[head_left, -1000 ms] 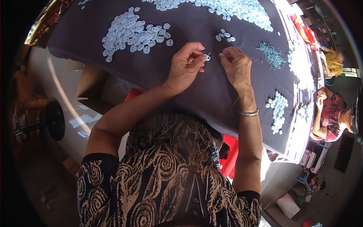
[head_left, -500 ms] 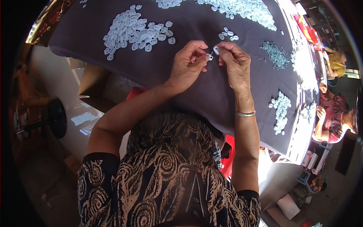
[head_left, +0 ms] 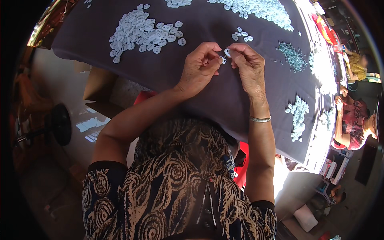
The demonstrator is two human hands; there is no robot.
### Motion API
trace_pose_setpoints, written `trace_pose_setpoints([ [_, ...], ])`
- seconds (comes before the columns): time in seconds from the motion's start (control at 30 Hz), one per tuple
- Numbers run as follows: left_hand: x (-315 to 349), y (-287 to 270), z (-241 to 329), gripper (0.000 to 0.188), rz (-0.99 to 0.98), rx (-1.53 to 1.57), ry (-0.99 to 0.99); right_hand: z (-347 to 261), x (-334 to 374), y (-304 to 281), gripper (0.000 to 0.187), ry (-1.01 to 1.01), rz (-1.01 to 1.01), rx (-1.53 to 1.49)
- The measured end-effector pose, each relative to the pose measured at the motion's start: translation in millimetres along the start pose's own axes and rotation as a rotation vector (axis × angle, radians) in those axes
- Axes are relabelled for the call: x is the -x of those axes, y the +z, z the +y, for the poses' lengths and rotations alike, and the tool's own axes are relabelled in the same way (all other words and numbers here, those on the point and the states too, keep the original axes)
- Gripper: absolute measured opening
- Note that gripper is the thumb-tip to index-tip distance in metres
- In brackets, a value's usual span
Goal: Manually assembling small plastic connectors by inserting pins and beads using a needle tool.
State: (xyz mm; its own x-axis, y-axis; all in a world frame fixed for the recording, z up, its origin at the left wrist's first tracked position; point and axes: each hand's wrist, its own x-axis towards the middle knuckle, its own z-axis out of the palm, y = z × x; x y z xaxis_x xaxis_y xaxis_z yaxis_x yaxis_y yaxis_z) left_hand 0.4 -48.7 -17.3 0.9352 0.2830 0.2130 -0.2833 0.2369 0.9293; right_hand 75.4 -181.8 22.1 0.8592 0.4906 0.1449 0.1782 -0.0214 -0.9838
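My left hand [head_left: 200,69] pinches a small white plastic tag [head_left: 223,61] with a hole in it between thumb and fingers. Facing it, my right hand [head_left: 250,69] has thumb and fingers closed on another small white plastic piece [head_left: 227,52]. The two pieces nearly meet, and a thin link seems to run between them, too small to make out. Both hands are raised over a dark cloth-covered table [head_left: 216,94]. Beyond my right hand lies a little group of white tags [head_left: 240,35].
A big pile of white tags [head_left: 138,32] spreads at the far left, a larger one [head_left: 260,14] at the back. On the right are a heap of small greenish pins [head_left: 294,57] and a smaller pile of pale pieces [head_left: 298,116]. Another person [head_left: 354,124] sits at the right edge.
Both hands stay almost in place, the two pieces still close together. The right-hand piece has shifted very slightly left. The person on the right has moved their hands a little.
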Motion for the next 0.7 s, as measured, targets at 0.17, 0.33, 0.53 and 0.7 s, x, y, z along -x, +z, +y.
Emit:
trace_pose_setpoints([
  [0.17,0.4,0.1,2.2,0.023,-0.005,-0.019,0.0,1.0,-0.9,-0.9,0.012,-0.022,0.008,0.006],
  [0.33,0.3,-0.1,1.1,0.023,-0.003,-0.022,0.003,1.8,-0.6,-0.7,0.011,-0.029,-0.022,0.047],
  [0.53,-0.3,0.0,-0.6,0.022,0.0,-0.022,0.016,4.1,0.8,-0.1,0.009,-0.061,-0.084,0.096],
  [0.7,0.6,-0.5,-3.2,0.022,0.007,-0.008,0.026,3.0,4.8,2.2,0.007,-0.069,-0.088,0.071],
])
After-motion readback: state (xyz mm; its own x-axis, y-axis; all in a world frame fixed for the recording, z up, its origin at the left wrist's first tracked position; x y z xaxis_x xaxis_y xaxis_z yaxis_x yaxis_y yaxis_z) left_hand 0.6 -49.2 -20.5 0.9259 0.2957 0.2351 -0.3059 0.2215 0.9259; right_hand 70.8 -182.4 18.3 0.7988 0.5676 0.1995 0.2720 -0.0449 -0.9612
